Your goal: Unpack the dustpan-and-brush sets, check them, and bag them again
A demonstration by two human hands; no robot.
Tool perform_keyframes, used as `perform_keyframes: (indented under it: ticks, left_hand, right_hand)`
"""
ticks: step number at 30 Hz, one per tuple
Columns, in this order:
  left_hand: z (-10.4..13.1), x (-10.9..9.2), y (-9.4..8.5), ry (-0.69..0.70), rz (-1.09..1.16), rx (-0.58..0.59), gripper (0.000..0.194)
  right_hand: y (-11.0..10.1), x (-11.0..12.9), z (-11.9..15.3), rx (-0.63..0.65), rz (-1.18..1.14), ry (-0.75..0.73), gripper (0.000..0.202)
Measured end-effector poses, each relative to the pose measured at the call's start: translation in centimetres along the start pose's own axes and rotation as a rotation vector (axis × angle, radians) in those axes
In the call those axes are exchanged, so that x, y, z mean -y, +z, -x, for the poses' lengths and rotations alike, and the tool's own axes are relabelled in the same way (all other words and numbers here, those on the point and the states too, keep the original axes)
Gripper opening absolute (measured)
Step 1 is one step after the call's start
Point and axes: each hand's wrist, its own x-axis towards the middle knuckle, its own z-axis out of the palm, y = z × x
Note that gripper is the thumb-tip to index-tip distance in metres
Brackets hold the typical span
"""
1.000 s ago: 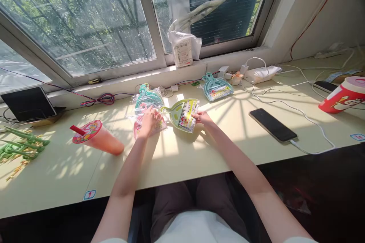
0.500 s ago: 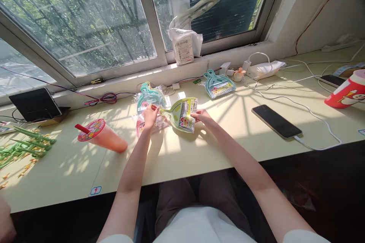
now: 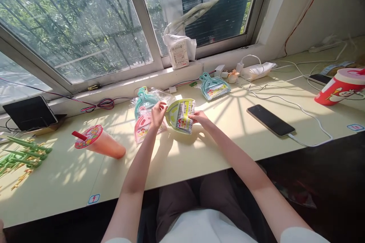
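Note:
A yellow-green dustpan (image 3: pixel 172 115) with a small brush and a printed label fitted in it is held above the table, tilted toward me. The fingers of my left hand (image 3: pixel 158 114) are closed at its handle end, which they partly cover. At its right edge, my right hand (image 3: pixel 200 117) grips the pan near the brush bristles. Beneath and left of my left hand lie a pink dustpan set (image 3: pixel 141 127) and a teal dustpan set (image 3: pixel 144 98) in clear wrapping. Another teal dustpan set (image 3: pixel 214 87) rests farther back, to the right.
A drink cup with a red straw (image 3: pixel 105 144) leans into view at left, near green plant stems (image 3: pixel 25 152) and a tablet (image 3: pixel 30 112). On the right are a phone on a cable (image 3: pixel 270 120), a red cup (image 3: pixel 336 87) and white cables. A wrapped package (image 3: pixel 179 54) stands on the sill.
The yellow-green dustpan has turned and tilted in my hands. My left hand has shifted right over its handle, uncovering more of the pink set. The camera view has shifted slightly.

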Motion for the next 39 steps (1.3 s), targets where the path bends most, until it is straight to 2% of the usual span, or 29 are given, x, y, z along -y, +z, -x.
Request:
perform_keyframes:
  ticks: [2,5,8,11,13,16,18,21,23,26,28,29,31,33,35,36,37,39]
  left_hand:
    - [0.2,-0.7,0.3,0.050,-0.099,0.035,0.016]
    - [0.3,-0.9,0.5,0.046,-0.216,-0.029,0.017]
    - [0.0,-0.1,0.1,0.028,-0.223,-0.097,0.021]
    - [-0.6,1.0,-0.3,0.017,-0.221,-0.111,0.020]
    - [-0.9,1.4,-0.3,-0.009,-0.204,-0.116,0.021]
    - [-1.0,1.3,-0.1,-0.027,-0.138,-0.103,0.024]
    - [-0.9,1.0,0.1,-0.009,-0.098,-0.089,0.025]
    - [-0.7,0.2,0.6,0.052,-0.050,-0.044,0.024]
    - [-0.7,-0.6,0.8,0.103,-0.015,0.047,0.024]
    - [-0.7,-2.1,1.2,0.158,-0.016,0.244,0.025]
    - [-0.4,-3.2,1.2,0.187,-0.069,0.273,0.024]
    - [-0.2,-3.7,1.2,0.199,-0.099,0.219,0.024]
    - [0.5,-4.3,1.1,0.172,-0.125,-0.015,0.024]
    - [1.2,-4.4,1.0,0.028,-0.050,-0.321,0.031]
    - [1.8,-4.1,1.0,-0.182,0.152,-0.526,0.044]
    - [1.9,-3.9,1.2,-0.273,0.299,-0.553,0.051]
    - [2.0,-3.8,1.4,-0.343,0.470,-0.513,0.055]
    - [1.9,-3.6,2.1,-0.417,0.817,-0.269,0.062]
  right_hand:
    - [0.2,-0.4,-0.1,-0.038,-0.024,-0.002,0.014]
    - [0.4,-0.8,-0.3,-0.196,-0.076,-0.007,0.015]
    - [0.2,-0.9,-0.2,-0.386,-0.056,-0.030,0.014]
    - [0.1,-0.7,-0.2,-0.463,0.014,-0.069,0.013]
    - [0.1,-0.4,-0.2,-0.432,0.046,-0.088,0.010]
    - [0.1,-0.1,-0.4,-0.308,0.052,-0.088,0.006]
    - [0.0,0.0,-0.5,-0.228,0.024,-0.064,0.007]
    - [-0.3,-0.1,-0.6,-0.191,-0.022,-0.042,0.011]
    - [-0.6,-0.3,-0.7,-0.173,-0.041,-0.034,0.013]
    - [-0.9,-0.6,-0.9,-0.110,-0.061,0.002,0.017]
    - [-1.0,-0.9,-1.0,-0.098,-0.083,0.007,0.018]
    - [-1.0,-1.0,-1.1,-0.100,-0.100,-0.003,0.020]
    - [-0.9,-1.3,-1.3,-0.118,-0.137,-0.034,0.023]
    - [-0.8,-1.5,-1.4,-0.148,-0.181,-0.072,0.026]
    - [-0.7,-1.7,-1.4,-0.188,-0.225,-0.108,0.028]
    - [-0.6,-1.7,-1.4,-0.206,-0.242,-0.121,0.029]
    - [-0.6,-1.8,-1.4,-0.218,-0.252,-0.129,0.030]
    - [-0.5,-1.8,-1.3,-0.221,-0.258,-0.138,0.030]
